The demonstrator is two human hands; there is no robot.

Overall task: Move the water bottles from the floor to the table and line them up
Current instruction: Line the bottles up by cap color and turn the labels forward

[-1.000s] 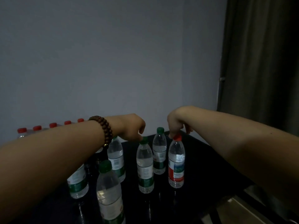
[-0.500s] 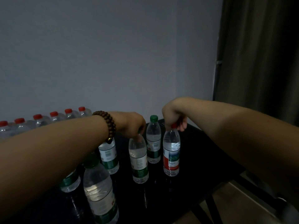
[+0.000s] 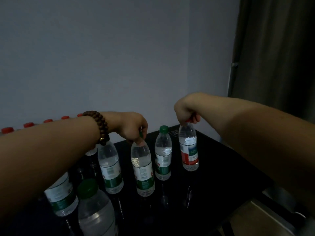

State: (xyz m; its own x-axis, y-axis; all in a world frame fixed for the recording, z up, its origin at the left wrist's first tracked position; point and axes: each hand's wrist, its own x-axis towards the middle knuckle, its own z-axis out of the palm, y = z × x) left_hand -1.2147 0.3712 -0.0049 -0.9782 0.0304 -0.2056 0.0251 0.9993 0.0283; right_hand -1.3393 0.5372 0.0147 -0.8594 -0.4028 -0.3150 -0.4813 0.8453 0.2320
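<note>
Left grip (image 3: 134, 128) pinches the cap of a green bottle (image 3: 144, 169); right grip (image 3: 185, 113) pinches the red bottle (image 3: 188, 149) by its cap. Both are upright at the tabletop's (image 3: 221, 167) far side. Judgement: several bottles are up; lining up remains.

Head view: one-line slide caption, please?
Left hand grips a green-label bottle by the top, right hand a red-label bottle, at the black table.

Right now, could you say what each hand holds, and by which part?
Left hand: green-labelled clear plastic bottle, by its cap. Right hand: red-labelled bottle, likewise.
</note>
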